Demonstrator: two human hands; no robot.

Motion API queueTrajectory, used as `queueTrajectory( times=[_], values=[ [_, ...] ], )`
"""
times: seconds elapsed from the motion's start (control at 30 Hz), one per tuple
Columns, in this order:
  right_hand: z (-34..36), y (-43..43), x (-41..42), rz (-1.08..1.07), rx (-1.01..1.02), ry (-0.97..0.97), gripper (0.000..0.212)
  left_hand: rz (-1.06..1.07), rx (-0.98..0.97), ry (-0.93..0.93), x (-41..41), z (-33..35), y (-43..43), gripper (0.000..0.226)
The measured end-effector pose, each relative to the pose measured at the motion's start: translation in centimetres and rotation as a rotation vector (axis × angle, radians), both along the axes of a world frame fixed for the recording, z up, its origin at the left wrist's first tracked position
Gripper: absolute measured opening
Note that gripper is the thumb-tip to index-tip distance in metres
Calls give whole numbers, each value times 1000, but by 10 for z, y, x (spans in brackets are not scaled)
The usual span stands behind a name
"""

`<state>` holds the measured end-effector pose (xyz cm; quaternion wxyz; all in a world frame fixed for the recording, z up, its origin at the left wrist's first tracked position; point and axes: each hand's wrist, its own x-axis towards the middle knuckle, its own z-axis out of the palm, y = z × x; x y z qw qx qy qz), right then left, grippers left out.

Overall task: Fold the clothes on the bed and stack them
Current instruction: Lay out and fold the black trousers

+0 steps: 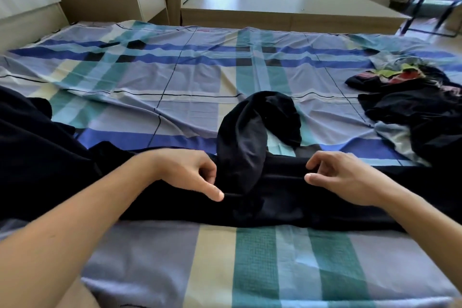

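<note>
Bed, plaid sheet. Black garment: spread across bed's near part, one section arched up between hands. Left hand, right hand: on garment, fingers curled, thumb tips at fabric ridges; grip grasping or released, cannot tell. Dark cloth, left. Clothes pile, right. Low cabinet beyond bed

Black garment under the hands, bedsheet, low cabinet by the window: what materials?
Black garment: soft matte knit, likely; it drapes and bunches limply. Bedsheet: woven cotton-like plaid, matte, creased, waffle texture visible. Low cabinet: pale wood-look laminate, probably; smooth flat faces, faint sheen.
</note>
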<state>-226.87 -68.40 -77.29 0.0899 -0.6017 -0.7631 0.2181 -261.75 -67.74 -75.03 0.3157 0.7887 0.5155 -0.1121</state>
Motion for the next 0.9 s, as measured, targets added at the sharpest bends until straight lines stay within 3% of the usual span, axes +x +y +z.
queueTrajectory(
  times=[0.07, 0.17, 0.27, 0.33, 0.4, 0.47, 0.53, 0.6, 0.7, 0.8, 0.9],
  values=[
    [1, 3, -4, -38, 11, 16, 22, 130, 171, 38, 18, -18, -4, 67],
    [1, 3, -9, -53, 9, 15, 24, 402, 316, -100, 46, -37, 4, 94],
    [0, 1, -9, -63, 10, 13, 23, 518, 357, -238, 66, -47, 9, 65],
    [1, 0, -7, -85, 18, 23, 23, 371, 404, -385, 71, -43, 10, 48],
    [0, 2, -2, -127, 22, 48, 24, 49, 375, -468, 71, -31, 2, 45],
    [-1, 4, 4, -176, 9, 111, 27, -236, 300, -357, 73, -22, -5, 33],
    [-2, 6, 5, -217, -3, 178, 33, -316, 230, -184, 75, -22, -14, 5],
    [-3, 10, 0, -231, 22, 220, 45, -209, 284, -156, 77, -31, -18, 29],
    [-6, 15, -16, -158, 110, 284, 64, 89, 443, -255, 86, -38, -19, 39],
    [-10, 20, -29, -81, 113, 284, 69, 356, 325, -387, 97, -43, -17, 69],
    [-5, 20, -36, -53, 108, 306, 66, 457, 290, -489, 100, -48, -12, 71]
  ],
)
